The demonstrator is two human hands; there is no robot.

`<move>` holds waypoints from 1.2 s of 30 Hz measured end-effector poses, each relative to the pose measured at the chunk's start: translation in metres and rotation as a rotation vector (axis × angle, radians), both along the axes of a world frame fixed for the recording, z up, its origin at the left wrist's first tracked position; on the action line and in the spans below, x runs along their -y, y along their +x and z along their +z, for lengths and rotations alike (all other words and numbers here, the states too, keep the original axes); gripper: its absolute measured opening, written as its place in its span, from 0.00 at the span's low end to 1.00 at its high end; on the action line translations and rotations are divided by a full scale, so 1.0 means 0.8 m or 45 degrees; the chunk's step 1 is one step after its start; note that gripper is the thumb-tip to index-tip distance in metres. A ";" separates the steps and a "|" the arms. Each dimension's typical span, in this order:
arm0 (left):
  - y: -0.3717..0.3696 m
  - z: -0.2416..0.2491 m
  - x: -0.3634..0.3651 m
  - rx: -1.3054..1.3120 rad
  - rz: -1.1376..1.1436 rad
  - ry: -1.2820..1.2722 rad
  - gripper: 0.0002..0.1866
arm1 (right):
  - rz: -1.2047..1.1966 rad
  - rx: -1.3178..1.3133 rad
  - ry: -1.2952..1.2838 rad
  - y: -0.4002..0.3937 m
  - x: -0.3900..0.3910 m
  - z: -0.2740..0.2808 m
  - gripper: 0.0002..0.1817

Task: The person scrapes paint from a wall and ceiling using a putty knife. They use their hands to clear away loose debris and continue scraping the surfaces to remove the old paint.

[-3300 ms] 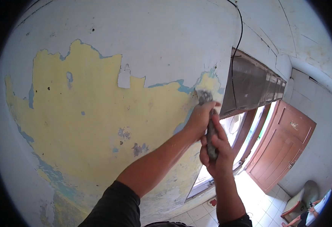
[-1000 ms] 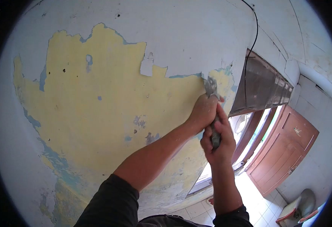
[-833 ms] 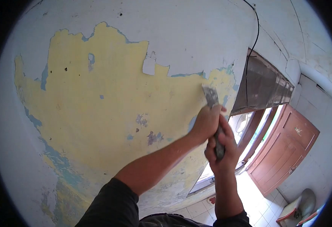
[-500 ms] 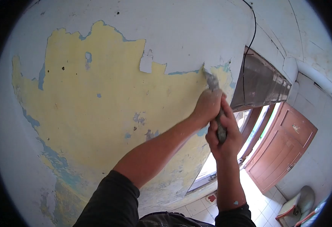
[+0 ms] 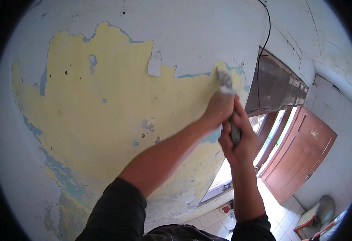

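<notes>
Both my hands grip one paint scraper (image 5: 225,81), its flat blade against the wall at the edge of the peeled area. My left hand (image 5: 220,107) wraps round the upper part, close to the blade. Lower down, my right hand (image 5: 242,140) is closed round the dark, worn handle (image 5: 235,132). Around the blade, bare yellow wall (image 5: 115,88) meets the remaining pale white paint (image 5: 192,44) along a ragged line with light blue patches. A loose pale flake (image 5: 154,66) sticks out to the left of the blade.
A black cable (image 5: 269,30) hangs down the wall on the right, over a dark covered window panel (image 5: 276,84). Beyond it stands a reddish-brown door (image 5: 300,154). A chair (image 5: 310,221) sits on the white tiled floor (image 5: 208,219) at lower right.
The blade has scraped away a small piece of white paint at its tip, leaving a yellow notch above it. Both hands have shifted slightly with the scraper.
</notes>
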State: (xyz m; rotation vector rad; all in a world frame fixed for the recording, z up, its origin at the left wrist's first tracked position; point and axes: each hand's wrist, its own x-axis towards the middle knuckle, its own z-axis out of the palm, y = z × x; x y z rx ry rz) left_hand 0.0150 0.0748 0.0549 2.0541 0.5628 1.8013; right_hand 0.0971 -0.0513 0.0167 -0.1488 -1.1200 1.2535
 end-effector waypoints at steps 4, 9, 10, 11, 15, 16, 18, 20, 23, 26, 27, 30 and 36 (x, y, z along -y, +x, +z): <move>0.010 0.080 0.028 -0.129 -0.172 -0.446 0.17 | -0.026 -0.092 0.093 0.006 -0.021 0.053 0.32; 0.019 0.023 0.056 -0.031 -0.338 -0.606 0.16 | -0.032 -0.038 0.042 0.032 0.001 0.010 0.32; 0.024 0.000 0.059 -0.031 -0.340 -0.611 0.16 | -0.064 -0.048 -0.017 0.031 0.011 -0.007 0.33; 0.030 -0.022 0.058 0.034 -0.234 -0.534 0.17 | -0.071 -0.091 -0.095 0.029 0.016 -0.024 0.33; 0.023 0.017 0.027 -0.200 -0.145 -0.378 0.17 | -0.043 -0.092 -0.028 0.026 -0.014 0.005 0.32; 0.024 0.046 0.039 -0.142 -0.246 -0.631 0.18 | -0.108 -0.108 0.023 0.026 -0.018 0.022 0.32; 0.033 0.051 0.044 -0.102 -0.278 -0.616 0.18 | -0.091 -0.093 0.028 0.038 -0.011 0.032 0.32; 0.043 0.027 0.039 0.016 -0.391 -0.482 0.19 | -0.086 -0.046 0.008 0.049 -0.003 0.024 0.33; 0.055 -0.015 0.030 0.200 -0.103 -0.105 0.19 | -0.059 -0.025 -0.034 0.044 0.009 -0.004 0.33; 0.047 0.028 0.026 0.050 -0.180 -0.392 0.18 | -0.124 -0.021 -0.034 0.046 -0.012 0.020 0.34; 0.047 0.045 0.040 0.134 -0.284 -0.649 0.18 | -0.128 -0.025 0.018 0.049 -0.017 0.029 0.35; 0.050 0.017 0.045 0.179 -0.357 -0.616 0.18 | -0.097 0.015 0.023 0.054 -0.007 0.015 0.34; 0.048 0.038 0.042 0.237 -0.289 -0.551 0.16 | -0.063 -0.041 -0.009 0.044 -0.021 0.034 0.32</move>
